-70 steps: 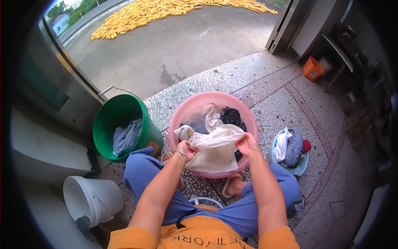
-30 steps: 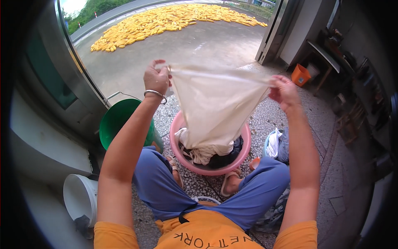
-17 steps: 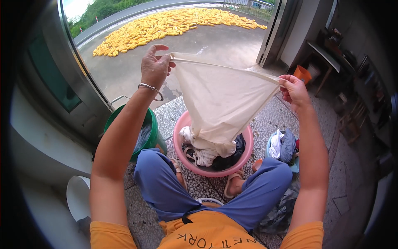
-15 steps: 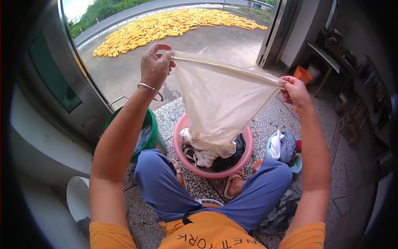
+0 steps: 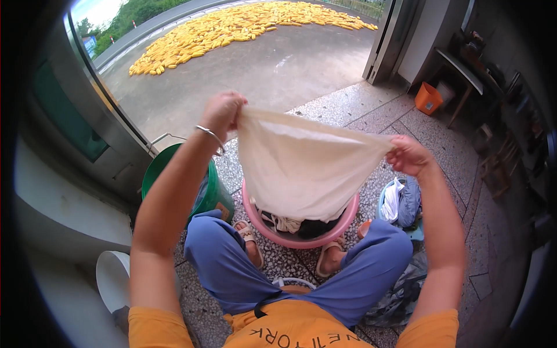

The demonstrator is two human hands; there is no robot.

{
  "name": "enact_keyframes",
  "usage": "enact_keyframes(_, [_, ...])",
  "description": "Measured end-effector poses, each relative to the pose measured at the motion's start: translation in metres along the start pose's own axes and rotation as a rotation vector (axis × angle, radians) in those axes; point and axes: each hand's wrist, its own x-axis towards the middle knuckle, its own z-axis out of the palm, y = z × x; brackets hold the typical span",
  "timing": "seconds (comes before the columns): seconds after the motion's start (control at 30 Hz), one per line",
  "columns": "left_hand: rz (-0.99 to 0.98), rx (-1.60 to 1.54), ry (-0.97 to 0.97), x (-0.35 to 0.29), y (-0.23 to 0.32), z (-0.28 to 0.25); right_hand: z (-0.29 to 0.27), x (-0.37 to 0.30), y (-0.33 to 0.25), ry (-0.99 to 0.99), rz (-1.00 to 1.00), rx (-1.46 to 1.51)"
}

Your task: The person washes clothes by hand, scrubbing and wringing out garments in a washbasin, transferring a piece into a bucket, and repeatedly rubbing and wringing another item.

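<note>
Left hand (image 5: 225, 113) and right hand (image 5: 409, 155) grip 2 upper corners of a thin cream cloth (image 5: 304, 165) spread crosswise above a round pink plastic basin (image 5: 299, 243).

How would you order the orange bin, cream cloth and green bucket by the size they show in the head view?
Largest to smallest:
1. Cream cloth
2. Green bucket, partly hidden by the left forearm
3. Orange bin

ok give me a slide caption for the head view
Left hand and right hand hold up a cream cloth between them, over a pink basin with dark fabric inside.
</note>
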Motion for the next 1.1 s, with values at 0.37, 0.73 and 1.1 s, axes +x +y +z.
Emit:
enact_keyframes(0.37, [-0.512, 0.052, -0.042, 0.100, -0.278, 0.077, -0.067, 0.160, 0.185, 0.271, 0.337, 0.365])
enact_keyframes(0.73, [-0.056, 0.855, -0.118, 0.054, -0.402, 0.102, -0.159, 0.133, 0.300, 0.195, 0.351, -1.067])
enact_keyframes(1.1, [-0.158, 0.843, 0.016, 0.132, -0.464, 0.108, -0.152, 0.128, 0.492, 0.583, 0.595, -0.685])
